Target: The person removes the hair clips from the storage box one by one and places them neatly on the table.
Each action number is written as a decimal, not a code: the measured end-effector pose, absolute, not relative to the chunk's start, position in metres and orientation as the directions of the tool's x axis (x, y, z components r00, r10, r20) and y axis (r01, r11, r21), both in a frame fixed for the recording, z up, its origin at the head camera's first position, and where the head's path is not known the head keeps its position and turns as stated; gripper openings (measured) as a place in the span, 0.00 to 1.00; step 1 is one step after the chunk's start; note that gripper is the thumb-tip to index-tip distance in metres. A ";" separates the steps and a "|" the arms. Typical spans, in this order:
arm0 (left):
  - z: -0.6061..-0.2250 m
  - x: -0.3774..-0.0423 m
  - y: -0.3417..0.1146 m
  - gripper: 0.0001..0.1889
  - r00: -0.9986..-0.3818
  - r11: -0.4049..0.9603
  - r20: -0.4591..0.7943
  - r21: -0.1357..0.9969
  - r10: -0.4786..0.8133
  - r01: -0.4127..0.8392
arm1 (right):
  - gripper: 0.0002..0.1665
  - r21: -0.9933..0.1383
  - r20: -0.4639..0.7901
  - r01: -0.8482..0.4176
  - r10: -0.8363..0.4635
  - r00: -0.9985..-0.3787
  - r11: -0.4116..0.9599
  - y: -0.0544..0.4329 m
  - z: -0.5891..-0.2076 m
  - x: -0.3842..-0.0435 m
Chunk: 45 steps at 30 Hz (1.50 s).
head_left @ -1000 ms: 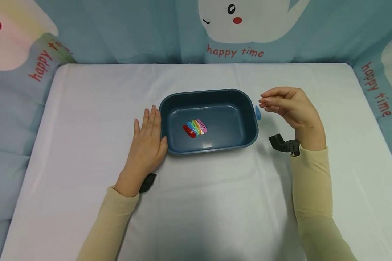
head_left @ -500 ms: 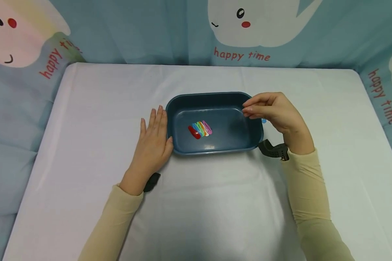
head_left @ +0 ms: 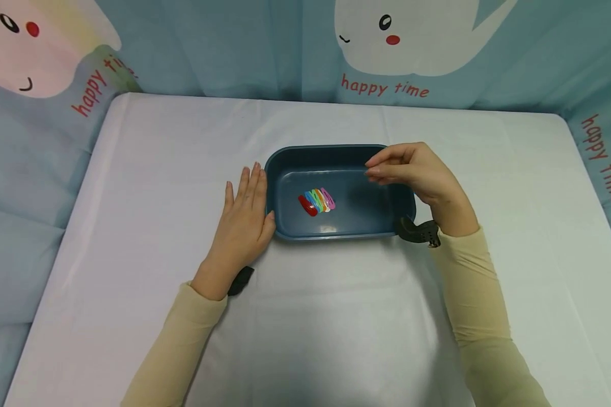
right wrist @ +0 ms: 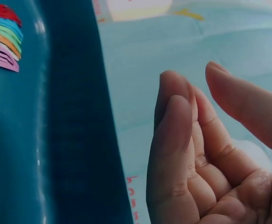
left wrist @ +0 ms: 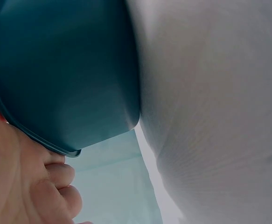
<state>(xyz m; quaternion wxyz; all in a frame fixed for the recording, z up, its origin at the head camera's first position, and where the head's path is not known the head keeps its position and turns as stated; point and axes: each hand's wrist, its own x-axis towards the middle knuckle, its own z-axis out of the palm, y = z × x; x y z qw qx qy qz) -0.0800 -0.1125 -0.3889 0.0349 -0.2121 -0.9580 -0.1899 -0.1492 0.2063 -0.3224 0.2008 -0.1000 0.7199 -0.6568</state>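
A dark teal plastic basin stands on the white-covered table. Inside, left of its middle, several snap hair clips lie side by side in a row: red, blue, green, orange, white and pink. My left hand rests with extended fingers along the basin's left end, touching its rim in the left wrist view. Above the right half of the basin hovers my right hand, fingers bent loosely. In the right wrist view the thumb stands apart from the fingers, with nothing held between them.
White cloth covers the table around the basin. A light blue curtain with printed cartoon figures hangs along the far edge and both sides. Black wrist straps show at the left and right cuffs.
My right hand has moved left from beside the basin to above it. A small blue piece seen earlier by the basin's right end is now out of sight. The left hand stays at the rim.
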 end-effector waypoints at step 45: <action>-0.391 -0.081 -0.113 0.35 -0.905 0.824 0.137 0.377 0.402 0.423 | 0.07 -0.781 -0.440 0.045 -0.498 -0.747 0.622 0.150 -0.360 -0.183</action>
